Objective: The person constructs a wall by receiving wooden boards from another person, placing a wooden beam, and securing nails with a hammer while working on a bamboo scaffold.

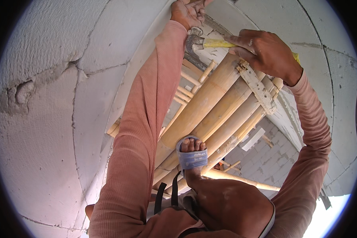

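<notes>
My right hand (267, 55) grips a hammer with a yellow handle (214, 43) and a dark metal head (195, 43). The head is just below my left hand (188, 12), which is raised against the wall at the top with curled fingers; what it holds, if anything, I cannot make out. Below my right hand, a pale, dusty wooden batten (258, 89) crosses several thick bamboo poles (202, 99). My foot in a blue slide sandal (192, 158) rests on the poles, with my bent knee below it.
Light block walls (43, 127) with cracks and a rough broken patch rise at left and right (325, 119). Thinner bamboo sticks (188, 77) show left of the platform. Through gaps I see a grey block surface (250, 158) farther down, and bright daylight at lower right.
</notes>
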`<action>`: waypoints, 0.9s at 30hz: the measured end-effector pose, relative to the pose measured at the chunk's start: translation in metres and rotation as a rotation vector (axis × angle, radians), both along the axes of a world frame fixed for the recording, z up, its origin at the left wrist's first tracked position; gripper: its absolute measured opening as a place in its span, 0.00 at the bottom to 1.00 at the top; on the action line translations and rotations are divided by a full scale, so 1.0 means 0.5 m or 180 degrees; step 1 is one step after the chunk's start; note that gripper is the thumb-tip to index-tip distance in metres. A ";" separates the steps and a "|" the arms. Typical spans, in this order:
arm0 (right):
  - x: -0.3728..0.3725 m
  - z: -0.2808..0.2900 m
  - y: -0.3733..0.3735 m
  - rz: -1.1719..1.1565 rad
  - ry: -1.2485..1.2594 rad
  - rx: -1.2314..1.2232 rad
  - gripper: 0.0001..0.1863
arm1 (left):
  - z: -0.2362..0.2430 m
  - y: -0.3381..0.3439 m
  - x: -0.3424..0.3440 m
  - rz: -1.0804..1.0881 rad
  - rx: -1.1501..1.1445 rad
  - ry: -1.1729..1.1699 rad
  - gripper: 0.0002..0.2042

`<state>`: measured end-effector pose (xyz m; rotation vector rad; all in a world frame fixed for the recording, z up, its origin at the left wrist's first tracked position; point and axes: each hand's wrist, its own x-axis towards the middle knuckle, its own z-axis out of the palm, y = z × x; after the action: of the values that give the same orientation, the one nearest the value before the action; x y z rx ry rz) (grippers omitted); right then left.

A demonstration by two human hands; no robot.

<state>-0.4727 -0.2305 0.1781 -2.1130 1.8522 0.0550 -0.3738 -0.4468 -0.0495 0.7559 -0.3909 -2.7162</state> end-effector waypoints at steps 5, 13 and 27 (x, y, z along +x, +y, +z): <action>-0.055 -0.044 -0.042 0.0058 -0.0004 -0.0581 0.19 | -0.002 -0.006 -0.003 -0.0326 -0.0039 0.0160 0.24; -0.025 0.000 -0.069 -0.0509 -0.0549 0.0464 0.20 | -0.009 -0.008 0.007 0.0041 -0.0580 -0.0025 0.24; -0.080 -0.043 -0.056 -0.0984 -0.0253 0.0134 0.20 | 0.012 0.049 -0.051 -0.0072 -0.0430 -0.0269 0.28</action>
<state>-0.5126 -0.2585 0.1564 -1.7523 2.0855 -0.0613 -0.3991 -0.4223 -0.0436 0.8349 -0.5990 -2.6525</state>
